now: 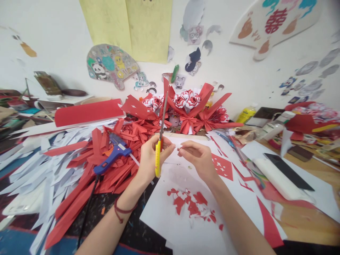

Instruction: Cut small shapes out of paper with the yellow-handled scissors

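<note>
My left hand [148, 156] is wrapped round a pair of yellow-handled scissors [158, 159], seen edge-on with the blades pointing up. The thumb and fingertips of my right hand [199, 157] are pinched on a small red-and-white paper scrap [179, 151], close to my left fingertips. Both hands are above a white paper sheet [159, 212]. Below them on this sheet lies a loose heap of torn red and white paper bits [193, 205].
Folded red paper strips [85, 191] and white strips [63, 173] pile up at left, with a blue glue gun [114, 154] on top. Red paper flowers [187, 101] stand at the back wall. At right lie a phone [288, 171] and a white case-like object [281, 180].
</note>
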Demonstrator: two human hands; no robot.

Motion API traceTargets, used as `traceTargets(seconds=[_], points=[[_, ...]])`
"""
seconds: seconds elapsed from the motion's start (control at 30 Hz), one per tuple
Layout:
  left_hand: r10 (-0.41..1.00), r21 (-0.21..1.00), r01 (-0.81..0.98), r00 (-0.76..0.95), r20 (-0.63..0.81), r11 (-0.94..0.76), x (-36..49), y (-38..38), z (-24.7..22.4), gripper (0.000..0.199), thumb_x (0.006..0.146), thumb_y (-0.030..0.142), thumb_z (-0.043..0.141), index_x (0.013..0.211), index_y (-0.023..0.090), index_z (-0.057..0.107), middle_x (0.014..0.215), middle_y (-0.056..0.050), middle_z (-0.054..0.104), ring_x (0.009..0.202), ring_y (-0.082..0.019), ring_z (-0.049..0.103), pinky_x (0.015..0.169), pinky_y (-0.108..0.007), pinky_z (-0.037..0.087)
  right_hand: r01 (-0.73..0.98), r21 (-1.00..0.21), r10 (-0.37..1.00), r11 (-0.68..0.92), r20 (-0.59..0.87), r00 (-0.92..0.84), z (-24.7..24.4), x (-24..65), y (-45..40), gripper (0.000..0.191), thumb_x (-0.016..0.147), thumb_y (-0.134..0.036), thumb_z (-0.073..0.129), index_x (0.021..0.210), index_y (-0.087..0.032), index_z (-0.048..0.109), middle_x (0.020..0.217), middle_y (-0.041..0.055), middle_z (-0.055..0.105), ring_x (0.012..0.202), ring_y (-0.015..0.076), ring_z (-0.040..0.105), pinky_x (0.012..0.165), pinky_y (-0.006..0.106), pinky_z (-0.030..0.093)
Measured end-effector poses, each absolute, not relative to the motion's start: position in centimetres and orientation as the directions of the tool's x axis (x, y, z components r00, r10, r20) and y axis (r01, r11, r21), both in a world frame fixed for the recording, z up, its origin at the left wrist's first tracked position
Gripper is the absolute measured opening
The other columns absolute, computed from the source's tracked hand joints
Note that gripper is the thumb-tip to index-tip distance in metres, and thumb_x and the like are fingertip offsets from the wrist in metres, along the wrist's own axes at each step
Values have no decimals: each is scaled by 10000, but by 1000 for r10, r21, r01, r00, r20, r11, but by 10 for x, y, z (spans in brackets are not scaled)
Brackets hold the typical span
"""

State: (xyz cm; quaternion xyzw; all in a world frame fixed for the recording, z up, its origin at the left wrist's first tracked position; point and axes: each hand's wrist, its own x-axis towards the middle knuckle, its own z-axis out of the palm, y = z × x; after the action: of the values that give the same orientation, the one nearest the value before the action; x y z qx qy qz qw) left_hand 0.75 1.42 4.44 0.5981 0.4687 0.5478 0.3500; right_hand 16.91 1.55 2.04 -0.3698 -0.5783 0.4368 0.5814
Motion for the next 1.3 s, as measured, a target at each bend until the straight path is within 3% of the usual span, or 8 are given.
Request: traceTargets(seconds=[0.23,0.43,0.57,0.87,1.3], points=[[940,916,225,-3,341,-331,6,16,40,269,718,412,676,790,168,586,694,14,582,612,-100,508,574,-216,396,-94,-936,939,340,343,-19,19,168,17,134,685,-288,751,752,-193,684,727,-5,649,642,127,612,640,277,530],[902,779,455,211,377,-432,-4,22,35,417,760,472,603,1031,171,503,890,-42,574,782,-163,542,685,-277,423,-107,-902,903,418,399,160,25,170,19,133,705,-284,735,767,-192,663,705,-6,638,628,127,612,640,282,528],[918,700,594,277,285,-397,-3,22,36,442,742,471,612,1031,167,473,818,-22,559,714,-169,520,655,-290,403,-142,-863,860,485,441,258,24,171,20,152,722,-285,721,817,-191,648,751,3,655,681,145,645,699,308,534],[907,620,662,322,271,-421,0,24,34,379,758,452,592,1013,184,509,778,-18,587,694,-183,559,646,-280,383,-121,-870,876,478,461,142,22,179,22,169,733,-250,701,887,-212,641,936,28,689,894,168,657,844,319,525],[888,493,744,320,331,-451,-10,26,37,311,753,445,601,919,196,518,834,-32,605,724,-193,561,609,-268,354,94,-824,827,558,562,17,24,187,24,114,709,-152,654,809,-205,640,853,16,645,835,156,625,758,276,522]])
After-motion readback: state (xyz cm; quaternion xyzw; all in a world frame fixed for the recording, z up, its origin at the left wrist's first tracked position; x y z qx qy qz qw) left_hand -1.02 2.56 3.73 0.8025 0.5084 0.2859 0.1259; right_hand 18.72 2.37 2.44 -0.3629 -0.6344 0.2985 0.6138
